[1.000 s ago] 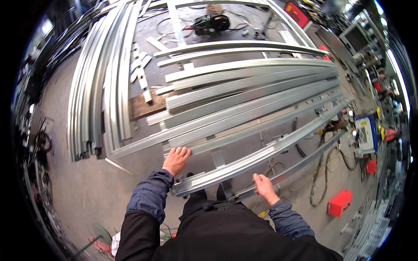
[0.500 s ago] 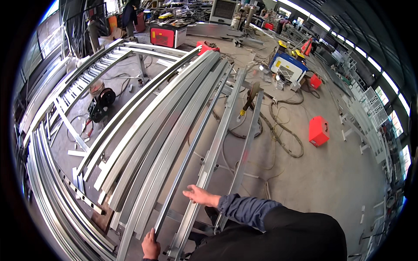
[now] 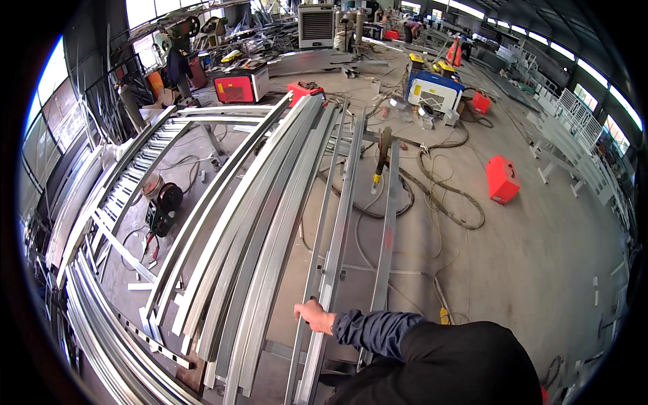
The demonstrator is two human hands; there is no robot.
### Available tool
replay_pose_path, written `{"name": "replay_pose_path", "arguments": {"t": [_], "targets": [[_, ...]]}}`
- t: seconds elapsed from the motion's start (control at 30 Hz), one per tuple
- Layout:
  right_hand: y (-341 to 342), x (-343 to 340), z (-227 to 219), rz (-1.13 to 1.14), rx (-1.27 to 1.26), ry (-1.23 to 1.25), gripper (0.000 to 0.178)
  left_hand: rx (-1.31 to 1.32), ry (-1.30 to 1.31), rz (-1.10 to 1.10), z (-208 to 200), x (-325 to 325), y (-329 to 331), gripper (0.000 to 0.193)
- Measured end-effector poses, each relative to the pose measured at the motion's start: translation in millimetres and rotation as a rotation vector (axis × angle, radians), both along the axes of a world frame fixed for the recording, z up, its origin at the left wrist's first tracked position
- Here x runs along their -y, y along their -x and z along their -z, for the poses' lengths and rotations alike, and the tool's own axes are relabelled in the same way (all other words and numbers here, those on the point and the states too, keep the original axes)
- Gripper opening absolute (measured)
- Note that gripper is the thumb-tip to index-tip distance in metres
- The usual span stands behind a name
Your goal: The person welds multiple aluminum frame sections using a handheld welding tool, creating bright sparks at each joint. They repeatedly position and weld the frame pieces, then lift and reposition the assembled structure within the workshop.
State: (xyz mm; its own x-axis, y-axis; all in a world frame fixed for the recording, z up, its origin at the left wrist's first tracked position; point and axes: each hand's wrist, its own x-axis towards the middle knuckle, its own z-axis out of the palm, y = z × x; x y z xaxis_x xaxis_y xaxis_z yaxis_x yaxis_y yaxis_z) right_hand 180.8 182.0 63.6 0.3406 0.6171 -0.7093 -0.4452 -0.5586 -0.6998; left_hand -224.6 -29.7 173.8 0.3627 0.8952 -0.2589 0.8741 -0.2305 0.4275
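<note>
My right hand is closed around a long, thin metal tube, its fingers wrapping over the near part. That tube runs away from me and lies close along the left side of a wider grey metal beam. A second beam stands apart to the right. Left of the thin tube is a spread of long galvanized channels lying side by side. My left hand is out of view, and the tube's near end runs to the lower edge.
Bundled metal profiles lie at the lower left. Hoses and cables loop over the floor beside a red box. A blue-white machine and a red-white one stand farther back. A black wire-feeder-like device sits inside the left frame.
The thin tube has shifted right, up against the wider beam. My right hand, open above the beam before, now grips the tube. My left hand, earlier at the tube's near end, has left view.
</note>
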Motion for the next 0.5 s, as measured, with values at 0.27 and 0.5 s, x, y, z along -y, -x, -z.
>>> {"name": "replay_pose_path", "arguments": {"t": [0.27, 0.5], "targets": [[-5.0, 24.4, 4.7, 0.044, 0.033, -0.103, 0.018, -0.028, -0.043, 0.019, 16.1, 15.3, 14.8, 0.041], [-33.5, 20.5, 7.5, 0.107, -0.045, -0.140, 0.017, 0.024, -0.023, -0.008, -25.0, 6.0, -31.7, 0.024]]}}
